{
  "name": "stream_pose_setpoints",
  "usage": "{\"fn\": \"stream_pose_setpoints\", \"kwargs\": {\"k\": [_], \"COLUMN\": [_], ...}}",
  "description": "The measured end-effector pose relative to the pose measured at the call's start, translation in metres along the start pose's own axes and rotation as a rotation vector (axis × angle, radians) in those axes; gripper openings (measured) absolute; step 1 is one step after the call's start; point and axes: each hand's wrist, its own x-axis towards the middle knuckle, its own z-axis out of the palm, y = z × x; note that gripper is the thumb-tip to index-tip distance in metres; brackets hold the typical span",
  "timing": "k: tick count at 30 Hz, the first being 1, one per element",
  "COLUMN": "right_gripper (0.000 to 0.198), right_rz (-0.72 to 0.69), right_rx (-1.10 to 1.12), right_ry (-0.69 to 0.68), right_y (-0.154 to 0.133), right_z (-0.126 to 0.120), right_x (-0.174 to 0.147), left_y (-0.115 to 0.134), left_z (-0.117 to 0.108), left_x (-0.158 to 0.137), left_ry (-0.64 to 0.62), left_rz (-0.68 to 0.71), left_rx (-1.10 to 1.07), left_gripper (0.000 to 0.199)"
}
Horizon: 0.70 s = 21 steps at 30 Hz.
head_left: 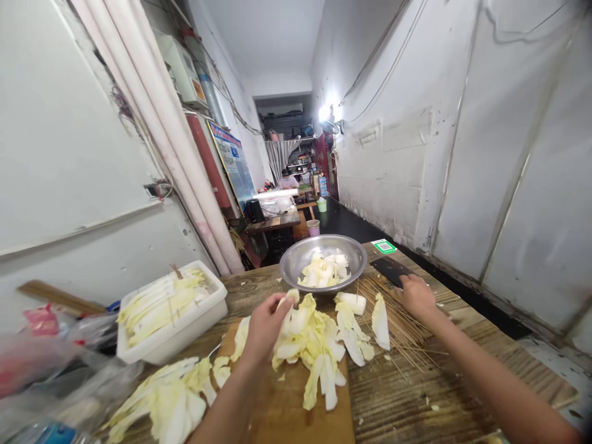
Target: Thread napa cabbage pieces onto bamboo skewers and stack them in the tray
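Observation:
My left hand (271, 317) is closed in a pinch on a small pale piece of Chinese cabbage (293, 295) above the cutting board (296, 425). Under and beside it lies a heap of yellow-white cabbage leaves (309, 339). At the right, my right hand (416, 296) is wrapped around the near end of a dark-bladed cleaver (391, 270) lying on the table; its handle is hidden in the fingers. Thin wooden skewers (398, 320) are spread beside that hand. Behind the board, a metal bowl (287, 262) holds cut cabbage pieces.
At the left stands a white plastic tub (161, 345) of skewered cabbage leaves. More leaves (161, 401) lie in front of it, next to plastic bags (69, 370). A green QR-code card (384, 246) is at the table's far edge. Farther back, a person (288, 180) sits at another table.

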Motion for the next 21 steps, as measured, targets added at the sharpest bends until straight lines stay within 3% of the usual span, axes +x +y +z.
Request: {"fn": "stream_pose_setpoints", "kwargs": {"k": [1,4,6,8,15,21], "right_gripper": [0.023,0.023,0.025,0.025,0.013,0.016], "right_rz": [-0.046,-0.182,-0.255,-0.339,-0.497,-0.580], "right_rx": [0.058,0.262,0.416,0.574,0.921,1.038], "right_ry": [0.034,0.098,0.096,0.048,-0.078,-0.135], "right_y": [-0.013,-0.056,-0.084,-0.111,-0.187,-0.203], "right_z": [-0.004,-0.014,-0.019,-0.021,-0.013,0.002], "right_x": [-0.005,-0.020,-0.028,-0.037,-0.062,-0.061], "left_y": [0.005,0.010,0.006,0.000,-0.018,-0.038], "left_z": [0.014,0.054,0.070,0.077,0.053,0.018], "left_x": [0.019,0.065,0.076,0.068,0.009,0.015], "left_ry": [0.019,0.018,-0.003,-0.036,-0.131,0.029], "left_rz": [-0.044,-0.082,-0.095,-0.077,0.147,0.214], "left_rx": [-0.122,-0.221,-0.270,-0.311,-0.457,-0.176], "left_gripper": [0.035,0.043,0.046,0.050,0.046,0.033]}}
